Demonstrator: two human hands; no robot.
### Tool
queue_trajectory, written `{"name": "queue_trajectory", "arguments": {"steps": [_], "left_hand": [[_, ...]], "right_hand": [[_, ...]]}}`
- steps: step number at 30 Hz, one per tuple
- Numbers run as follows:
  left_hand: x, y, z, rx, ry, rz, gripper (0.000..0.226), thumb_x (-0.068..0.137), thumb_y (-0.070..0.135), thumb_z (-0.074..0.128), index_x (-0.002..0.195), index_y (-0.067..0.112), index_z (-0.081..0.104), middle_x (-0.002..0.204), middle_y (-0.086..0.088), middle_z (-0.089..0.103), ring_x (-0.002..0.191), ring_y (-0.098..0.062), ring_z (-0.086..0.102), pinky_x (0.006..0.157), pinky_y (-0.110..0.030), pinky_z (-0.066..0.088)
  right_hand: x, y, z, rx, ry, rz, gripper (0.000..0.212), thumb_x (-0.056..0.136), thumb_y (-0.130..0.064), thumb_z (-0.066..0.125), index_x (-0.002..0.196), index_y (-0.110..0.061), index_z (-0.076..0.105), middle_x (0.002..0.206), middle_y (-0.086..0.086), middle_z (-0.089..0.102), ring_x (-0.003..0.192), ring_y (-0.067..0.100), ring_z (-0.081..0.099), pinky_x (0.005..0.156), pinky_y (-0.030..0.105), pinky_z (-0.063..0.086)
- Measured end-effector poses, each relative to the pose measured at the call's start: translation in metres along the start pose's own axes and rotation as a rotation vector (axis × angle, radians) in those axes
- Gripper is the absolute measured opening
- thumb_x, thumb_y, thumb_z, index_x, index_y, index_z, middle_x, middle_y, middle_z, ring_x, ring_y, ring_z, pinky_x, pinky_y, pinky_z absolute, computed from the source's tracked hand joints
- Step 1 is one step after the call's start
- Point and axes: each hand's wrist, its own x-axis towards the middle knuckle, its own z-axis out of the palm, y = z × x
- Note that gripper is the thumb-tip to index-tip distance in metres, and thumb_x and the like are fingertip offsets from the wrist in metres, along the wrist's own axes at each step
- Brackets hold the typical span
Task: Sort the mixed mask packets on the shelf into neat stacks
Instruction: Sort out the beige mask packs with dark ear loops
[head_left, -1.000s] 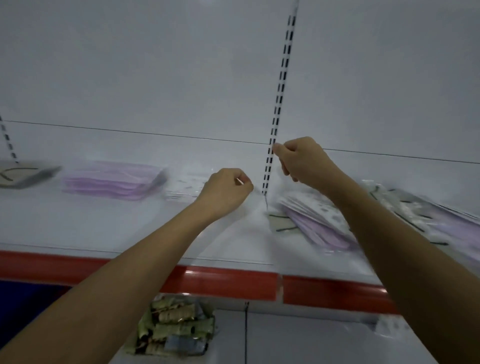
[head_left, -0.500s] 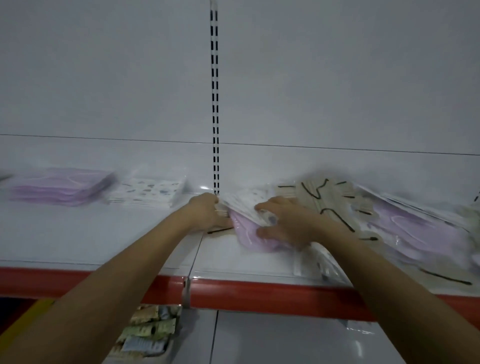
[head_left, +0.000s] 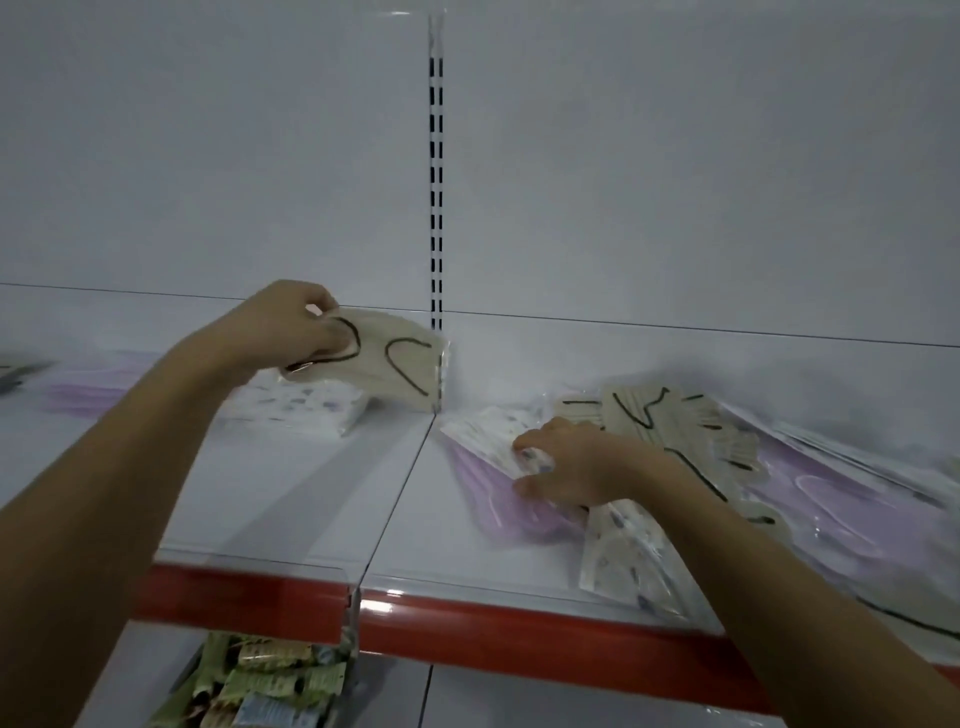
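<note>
Fingers (head_left: 317, 332) of the left hand (head_left: 283, 325) are curled round one end of a beige packet (head_left: 395, 366) with black ear loops, thumb on top, pinching it and holding it up off the shelf (head_left: 291, 499). The packet's free end tilts down toward the slotted upright (head_left: 436, 208) at the back. Just below those fingers lies a white patterned stack (head_left: 306, 410), and further out past the wrist sits a purple stack (head_left: 83, 389), blurred. The right hand (head_left: 571, 462) lies palm down on the mixed pile (head_left: 727, 467), its fingers (head_left: 530, 441) bent and spread over a white patterned packet (head_left: 493, 436) that rests on a purple packet (head_left: 498, 499); whether they actually grip it or only press on it cannot be told. Behind the knuckles, beige packets with black loops lie jumbled over more purple ones. By the right wrist another white packet (head_left: 628, 561) reaches toward the red shelf edge (head_left: 519, 629). Under the shelf, below the left forearm, sit green wrapped goods (head_left: 260, 680).
</note>
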Motion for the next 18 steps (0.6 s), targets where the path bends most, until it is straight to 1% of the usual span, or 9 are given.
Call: {"name": "queue_trajectory", "arguments": {"steps": [2, 3, 6, 7, 9, 11, 12, 15, 18], "left_hand": [[0.0, 0.009, -0.001, -0.253, 0.046, 0.013, 0.014, 0.084, 0.015, 0.076, 0.091, 0.01, 0.065, 0.081, -0.007, 0.069, 0.066, -0.018, 0.058, 0.061, -0.027, 0.042], [-0.001, 0.014, 0.007, -0.361, 0.032, 0.014, 0.019, 0.08, 0.015, 0.08, 0.091, 0.011, 0.064, 0.081, -0.006, 0.07, 0.067, -0.017, 0.06, 0.062, -0.027, 0.045], [0.003, 0.026, 0.057, -0.573, -0.088, -0.011, 0.033, 0.071, 0.004, 0.084, 0.098, 0.009, 0.064, 0.09, -0.015, 0.071, 0.069, -0.02, 0.065, 0.066, -0.028, 0.053], [0.004, 0.031, 0.078, -0.616, -0.137, -0.029, 0.036, 0.073, -0.002, 0.081, 0.102, 0.008, 0.062, 0.096, -0.019, 0.071, 0.07, -0.022, 0.066, 0.067, -0.029, 0.055], [0.007, 0.04, 0.116, -0.676, -0.241, -0.045, 0.05, 0.075, -0.009, 0.077, 0.116, 0.012, 0.056, 0.106, -0.022, 0.071, 0.073, -0.025, 0.067, 0.07, -0.035, 0.057], [0.009, 0.047, 0.143, -0.721, -0.35, -0.004, 0.075, 0.076, -0.01, 0.077, 0.133, 0.028, 0.045, 0.103, -0.019, 0.072, 0.071, -0.023, 0.068, 0.062, -0.034, 0.056], [0.009, 0.05, 0.152, -0.726, -0.399, 0.044, 0.084, 0.077, -0.011, 0.076, 0.137, 0.037, 0.041, 0.099, -0.017, 0.072, 0.067, -0.019, 0.068, 0.056, -0.03, 0.055], [0.009, 0.045, 0.162, -0.729, -0.491, 0.173, 0.085, 0.078, -0.014, 0.073, 0.137, 0.041, 0.045, 0.096, -0.016, 0.074, 0.076, -0.022, 0.072, 0.066, -0.031, 0.058], [0.011, 0.036, 0.164, -0.667, -0.425, 0.223, 0.057, 0.079, -0.015, 0.071, 0.118, 0.025, 0.065, 0.086, 0.004, 0.074, 0.074, -0.011, 0.066, 0.065, -0.018, 0.053]], "right_hand": [[-0.004, 0.0, -0.012, 0.156, 0.077, -0.038, 0.042, 0.097, -0.045, 0.054, 0.127, -0.018, 0.062, 0.132, 0.003, 0.06, 0.118, 0.022, 0.057, 0.102, 0.041, 0.046], [-0.006, 0.004, -0.019, 0.253, 0.19, -0.013, 0.035, 0.098, -0.039, 0.054, 0.119, -0.014, 0.067, 0.124, 0.003, 0.065, 0.11, 0.021, 0.061, 0.099, 0.039, 0.049], [-0.005, 0.038, -0.033, 0.356, 0.568, 0.241, 0.028, 0.096, -0.031, 0.06, 0.113, -0.011, 0.067, 0.116, 0.007, 0.067, 0.104, 0.024, 0.061, 0.09, 0.033, 0.049], [-0.006, 0.051, -0.036, 0.316, 0.586, 0.342, 0.034, 0.093, -0.033, 0.062, 0.117, -0.009, 0.063, 0.119, 0.01, 0.064, 0.108, 0.028, 0.059, 0.089, 0.034, 0.047], [-0.006, 0.075, -0.038, 0.262, 0.438, 0.48, 0.047, 0.086, -0.038, 0.07, 0.115, -0.003, 0.056, 0.115, 0.014, 0.061, 0.103, 0.031, 0.057, 0.082, 0.034, 0.045], [-0.003, 0.085, -0.035, 0.249, 0.296, 0.518, 0.047, 0.079, -0.038, 0.079, 0.1, -0.006, 0.052, 0.094, 0.008, 0.059, 0.089, 0.027, 0.056, 0.073, 0.03, 0.043], [0.0, 0.09, -0.033, 0.282, 0.288, 0.51, 0.045, 0.076, -0.036, 0.082, 0.094, -0.007, 0.052, 0.083, 0.005, 0.056, 0.083, 0.025, 0.055, 0.069, 0.028, 0.041], [0.004, 0.102, -0.025, 0.476, 0.393, 0.429, 0.033, 0.072, -0.022, 0.084, 0.082, 0.003, 0.064, 0.069, 0.004, 0.056, 0.07, 0.021, 0.053, 0.058, 0.026, 0.039], [-0.012, 0.11, -0.04, 0.926, 0.627, 0.311, 0.019, 0.081, -0.017, 0.079, 0.094, -0.01, 0.066, 0.08, 0.003, 0.067, 0.073, 0.019, 0.063, 0.062, 0.027, 0.051]]}}
